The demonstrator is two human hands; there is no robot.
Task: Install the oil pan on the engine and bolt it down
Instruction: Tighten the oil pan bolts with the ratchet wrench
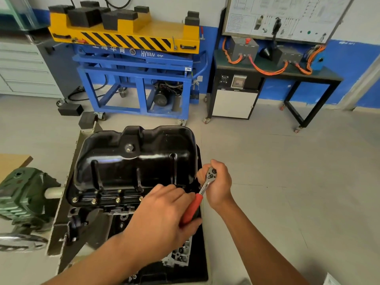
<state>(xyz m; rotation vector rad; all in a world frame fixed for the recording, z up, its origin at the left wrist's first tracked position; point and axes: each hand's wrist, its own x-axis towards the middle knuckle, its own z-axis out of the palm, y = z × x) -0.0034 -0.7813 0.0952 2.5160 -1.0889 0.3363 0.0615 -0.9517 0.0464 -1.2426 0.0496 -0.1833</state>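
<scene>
Even, bright indoor lighting was recorded; glare was noted on the oil pan [135, 161]; the frame edges were bowed and blurred.

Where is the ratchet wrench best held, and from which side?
Grip the ratchet wrench by its red handle from the near side, as the left hand does: the handle slants toward the person, clear of the oil pan. The right hand cups the head from the right.

white lettering beginning "hy" on blue lift frame [147, 54], remainder blurred, characters beside it illegible, wall board [283, 15] print too small to read
</scene>
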